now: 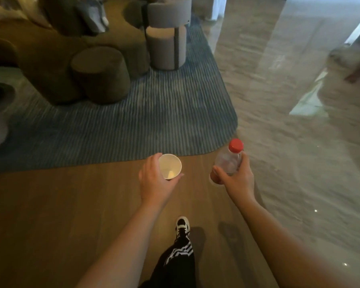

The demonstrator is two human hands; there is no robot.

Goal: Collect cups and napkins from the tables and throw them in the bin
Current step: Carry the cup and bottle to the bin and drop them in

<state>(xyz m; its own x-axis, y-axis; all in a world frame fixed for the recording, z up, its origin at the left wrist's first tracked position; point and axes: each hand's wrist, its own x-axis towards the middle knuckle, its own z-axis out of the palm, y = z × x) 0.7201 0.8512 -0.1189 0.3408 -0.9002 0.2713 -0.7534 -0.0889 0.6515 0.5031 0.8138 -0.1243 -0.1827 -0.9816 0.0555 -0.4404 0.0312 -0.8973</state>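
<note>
My left hand point(153, 181) holds a white paper cup point(170, 166) upright, with its open mouth facing up and a small pale scrap inside. My right hand point(238, 179) grips a clear plastic bottle point(229, 160) with a red cap point(236, 145), tilted slightly, with a little reddish liquid at its bottom. Both hands are held out in front of me above a wooden floor. No bin and no table with napkins show in this view.
A blue striped rug point(154, 113) lies ahead. Brown round poufs point(101, 74) and a grey pouf point(166, 47) stand on it. A glossy stone floor point(289, 152) runs to the right. My leg and black-and-white shoe point(183, 225) step forward below.
</note>
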